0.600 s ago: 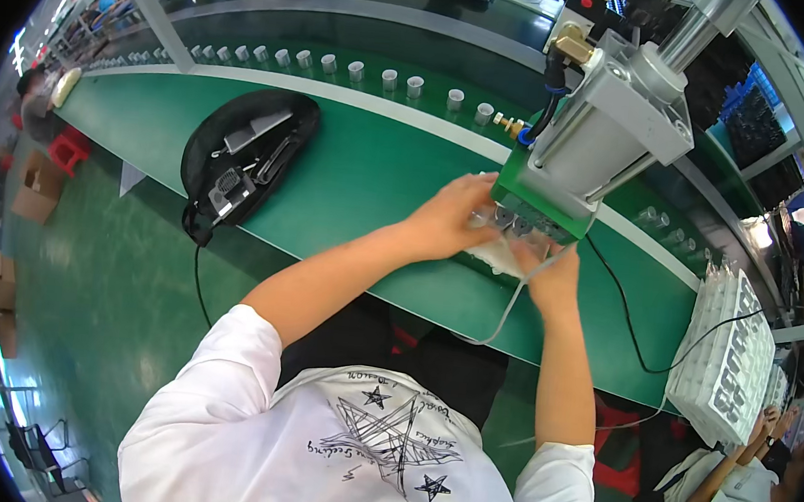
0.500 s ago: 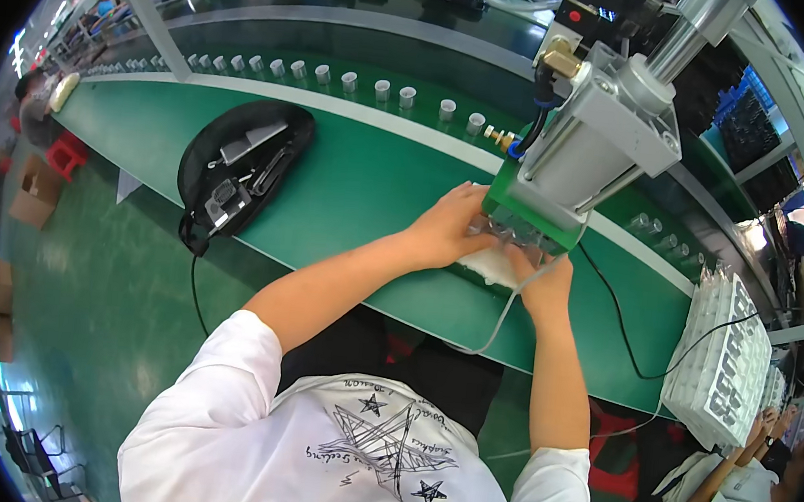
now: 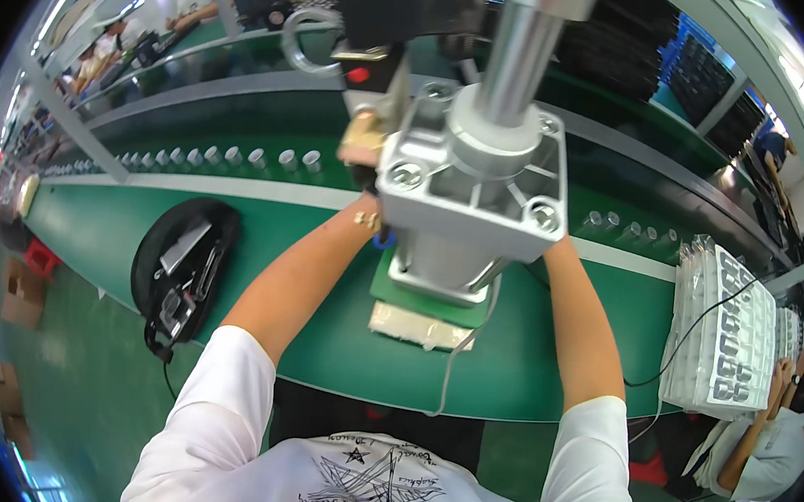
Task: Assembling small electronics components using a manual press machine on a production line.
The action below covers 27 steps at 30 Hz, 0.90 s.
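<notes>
A silver pneumatic press [image 3: 469,195] with a polished cylinder [image 3: 520,51] fills the middle of the view. It stands on a green base plate [image 3: 427,296], and a whitish clear tray [image 3: 419,327] lies at the plate's front edge. Both my forearms reach forward, one on each side of the press. My left hand [image 3: 359,220] slips behind the press's left side by a brass fitting; only its wrist end shows. My right forearm [image 3: 577,324] runs up the right side, and its hand is hidden behind the silver block.
A black round tray [image 3: 180,270] with tools lies left on the green bench [image 3: 89,224]. Small white cylinders [image 3: 238,157] line the conveyor behind. Stacked white blister trays [image 3: 729,337] sit at right, beside a co-worker [image 3: 767,446]. A grey cable [image 3: 454,370] hangs over the front edge.
My head has come forward over the press, which now looms large. Both hands left the tray at the press's front and went farther back along its two sides.
</notes>
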Available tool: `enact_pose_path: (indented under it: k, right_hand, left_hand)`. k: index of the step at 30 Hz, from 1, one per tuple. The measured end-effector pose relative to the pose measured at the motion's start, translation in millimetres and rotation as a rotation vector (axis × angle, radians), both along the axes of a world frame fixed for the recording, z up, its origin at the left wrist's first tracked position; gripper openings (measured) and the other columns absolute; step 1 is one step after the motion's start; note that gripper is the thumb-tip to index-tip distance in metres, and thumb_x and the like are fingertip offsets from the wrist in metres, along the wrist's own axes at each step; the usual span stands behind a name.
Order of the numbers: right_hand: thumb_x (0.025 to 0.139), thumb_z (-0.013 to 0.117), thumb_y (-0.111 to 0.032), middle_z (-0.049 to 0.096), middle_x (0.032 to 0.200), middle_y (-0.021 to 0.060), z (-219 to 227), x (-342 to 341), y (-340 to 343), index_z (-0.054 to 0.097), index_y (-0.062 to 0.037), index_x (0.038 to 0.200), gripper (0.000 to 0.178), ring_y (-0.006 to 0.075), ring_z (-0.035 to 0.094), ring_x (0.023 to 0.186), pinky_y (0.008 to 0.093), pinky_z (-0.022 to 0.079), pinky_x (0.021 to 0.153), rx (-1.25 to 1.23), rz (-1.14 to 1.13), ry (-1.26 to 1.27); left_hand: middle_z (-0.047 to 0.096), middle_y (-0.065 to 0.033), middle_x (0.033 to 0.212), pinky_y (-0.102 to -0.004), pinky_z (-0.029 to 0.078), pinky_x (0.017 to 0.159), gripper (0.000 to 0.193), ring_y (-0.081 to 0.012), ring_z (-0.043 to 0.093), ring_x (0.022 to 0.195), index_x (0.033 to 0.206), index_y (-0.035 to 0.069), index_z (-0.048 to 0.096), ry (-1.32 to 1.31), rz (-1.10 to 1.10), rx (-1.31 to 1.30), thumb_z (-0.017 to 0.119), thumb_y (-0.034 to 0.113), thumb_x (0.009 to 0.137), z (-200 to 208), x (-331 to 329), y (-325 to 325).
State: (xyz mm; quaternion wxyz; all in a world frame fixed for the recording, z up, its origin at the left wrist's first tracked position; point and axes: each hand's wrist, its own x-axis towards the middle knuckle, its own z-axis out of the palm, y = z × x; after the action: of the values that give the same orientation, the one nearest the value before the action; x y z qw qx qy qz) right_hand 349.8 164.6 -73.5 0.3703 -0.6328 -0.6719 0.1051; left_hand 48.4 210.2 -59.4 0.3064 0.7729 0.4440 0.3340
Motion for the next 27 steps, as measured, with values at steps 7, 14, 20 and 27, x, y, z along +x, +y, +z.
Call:
enact_pose_path:
  k: [7, 14, 20, 27]
  right_hand:
    - [0.084, 0.064, -0.019, 0.058, 0.111, 0.0159, 48.3, -23.9, -7.5, 0.057, -0.0099, 0.124, 0.042, 0.0381, 0.058, 0.103, 0.0449, 0.051, 0.086, -0.086, 0.056, -0.122]
    - [0.085, 0.059, -0.016, 0.059, 0.116, 0.0123, 66.2, 62.4, -44.2, 0.062, -0.0155, 0.122, 0.037, 0.0324, 0.062, 0.1, 0.0442, 0.054, 0.082, -0.094, -0.353, -0.512]
    - [0.085, 0.061, -0.018, 0.064, 0.11, 0.0137, 65.9, 77.3, -45.4, 0.064, -0.0142, 0.119, 0.034, 0.0349, 0.06, 0.106, 0.0431, 0.05, 0.089, -0.147, -0.113, -0.308]
    - [0.083, 0.066, -0.025, 0.069, 0.103, 0.0155, 52.3, 98.3, -18.5, 0.067, -0.0105, 0.116, 0.035, 0.0377, 0.064, 0.097, 0.0465, 0.052, 0.085, -0.149, -0.551, -0.471]
  left_hand:
    - [0.058, -0.0214, 0.115, -0.0432, 0.047, 0.089, 0.032, -0.0394, 0.057, 0.106, 0.118, 0.003, 0.056, 0.254, -0.012, 0.18, 0.054, 0.008, 0.087, -40.7, -92.0, -17.8]
    - [0.06, -0.021, 0.115, -0.0432, 0.047, 0.09, 0.03, -0.0393, 0.058, 0.106, 0.117, 0.003, 0.058, 0.5, 0.057, 0.383, 0.053, 0.009, 0.088, -74.5, -143.5, -52.7]
    - [0.062, -0.019, 0.114, -0.0417, 0.049, 0.082, 0.02, -0.0365, 0.061, 0.099, 0.106, 0.003, 0.063, 0.184, 0.177, 0.126, 0.054, 0.005, 0.089, -53.3, -106.3, -86.2]
    - [0.062, -0.0099, 0.106, -0.0296, 0.051, 0.064, 0.011, -0.0182, 0.062, 0.067, 0.102, 0.003, 0.062, 0.053, 0.199, 0.258, 0.052, 0.005, 0.097, 50.1, -109.6, -192.7]
